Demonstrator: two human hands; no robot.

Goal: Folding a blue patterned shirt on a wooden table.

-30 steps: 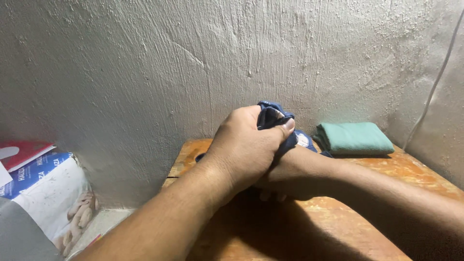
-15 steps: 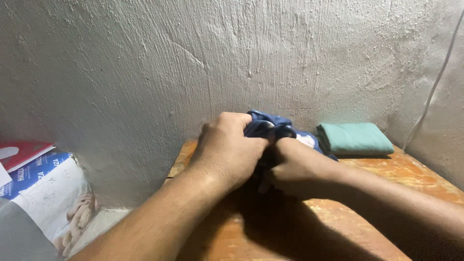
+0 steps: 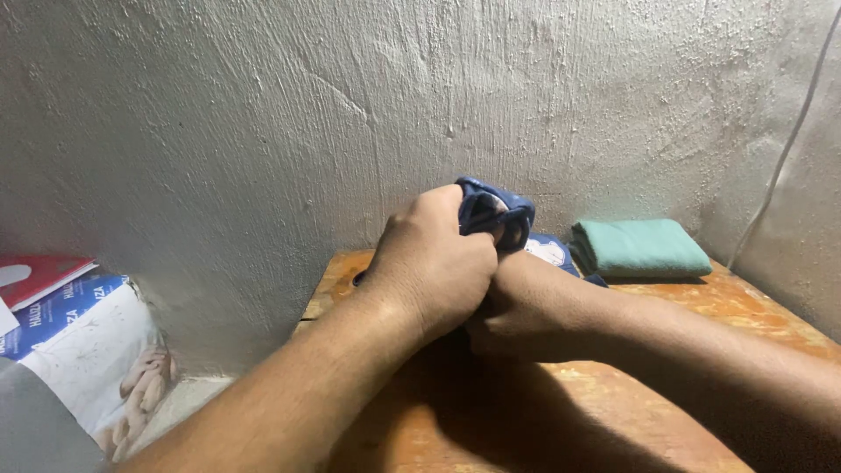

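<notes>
My left hand is closed around a bunched dark blue cloth, holding its top up near the wall. My right hand lies just below and behind it, resting on the wooden table, its fingers hidden under the left hand and the cloth. More of the blue cloth, with a pale patch, trails down behind my right wrist onto the table.
A folded green cloth lies at the back right of the table against the rough plaster wall. A thin cable runs down the wall at right. Printed white and blue bags sit low at left.
My left hand has lifted and turned the blue cloth over my right hand, bunching it higher; half a second ago both hands were side by side on it.
</notes>
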